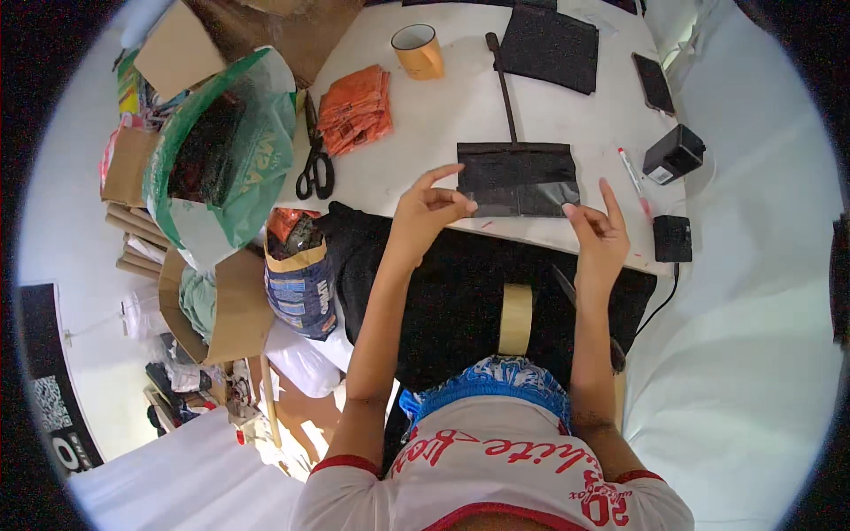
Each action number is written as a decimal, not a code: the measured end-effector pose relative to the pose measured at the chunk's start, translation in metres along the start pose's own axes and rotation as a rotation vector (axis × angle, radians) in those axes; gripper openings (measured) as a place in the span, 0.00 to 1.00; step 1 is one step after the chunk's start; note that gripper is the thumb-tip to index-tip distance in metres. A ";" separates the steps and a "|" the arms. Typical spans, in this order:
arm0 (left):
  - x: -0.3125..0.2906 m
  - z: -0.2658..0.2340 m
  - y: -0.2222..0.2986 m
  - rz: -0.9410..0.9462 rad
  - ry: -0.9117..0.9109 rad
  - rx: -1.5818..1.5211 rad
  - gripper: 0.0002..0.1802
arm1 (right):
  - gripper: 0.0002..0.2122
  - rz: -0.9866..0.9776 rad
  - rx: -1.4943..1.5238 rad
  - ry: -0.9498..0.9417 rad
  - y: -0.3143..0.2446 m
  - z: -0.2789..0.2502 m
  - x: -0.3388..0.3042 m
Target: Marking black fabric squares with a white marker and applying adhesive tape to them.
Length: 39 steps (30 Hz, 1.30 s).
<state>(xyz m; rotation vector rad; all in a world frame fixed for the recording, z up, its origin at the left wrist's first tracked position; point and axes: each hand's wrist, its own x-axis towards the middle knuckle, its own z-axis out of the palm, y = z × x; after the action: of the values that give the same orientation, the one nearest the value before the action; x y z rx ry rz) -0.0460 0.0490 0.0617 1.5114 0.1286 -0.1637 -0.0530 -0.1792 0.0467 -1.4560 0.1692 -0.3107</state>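
Observation:
A strip of clear tape (522,200) is stretched between my two hands. Its left end is pinched by my left hand (429,211) between thumb and finger, the other fingers raised. My right hand (600,234) pinches the other end the same way. Under or just behind the strip lies a flat black rectangular piece (513,159) at the table's near edge; whether the tape touches it I cannot tell. From its far edge a thin dark rod (505,93) with a thicker tip runs away from me. On the black cloth over my lap stands a tape roll (516,319).
Black sheets (553,49), a yellow mug (418,51), orange plastic packets (356,108) and black scissors (315,164) lie on the white table (425,119). A phone (653,84), red-and-white pen (633,177) and black boxes (675,155) are right. Bags and a cardboard box (232,305) crowd the left.

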 end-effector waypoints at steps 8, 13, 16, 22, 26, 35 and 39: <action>0.059 -0.006 -0.019 0.011 0.106 -0.083 0.29 | 0.11 -0.188 -0.070 0.200 0.059 0.030 0.035; 0.078 -0.006 -0.034 0.089 0.251 0.181 0.26 | 0.10 -0.355 -0.477 0.231 0.067 0.044 0.044; 0.083 -0.011 -0.046 0.116 0.325 0.309 0.18 | 0.09 -0.396 -0.630 0.245 0.064 0.051 0.044; 0.096 -0.015 -0.061 0.133 0.328 0.288 0.13 | 0.09 -0.433 -0.736 0.255 0.069 0.056 0.052; 0.100 -0.012 -0.059 0.152 0.311 0.386 0.13 | 0.09 -0.389 -0.851 0.233 0.078 0.052 0.055; 0.068 0.030 -0.053 0.595 0.339 0.881 0.16 | 0.17 -0.680 -0.975 -0.022 0.065 0.055 0.049; 0.066 0.041 -0.074 0.643 0.066 1.124 0.26 | 0.21 -0.631 -1.319 -0.364 0.080 0.056 0.039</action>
<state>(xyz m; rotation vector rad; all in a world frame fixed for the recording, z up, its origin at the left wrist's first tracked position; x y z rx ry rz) 0.0039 0.0026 -0.0210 2.5848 -0.4800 0.4054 0.0096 -0.1313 -0.0237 -2.8405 -0.4990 -0.4625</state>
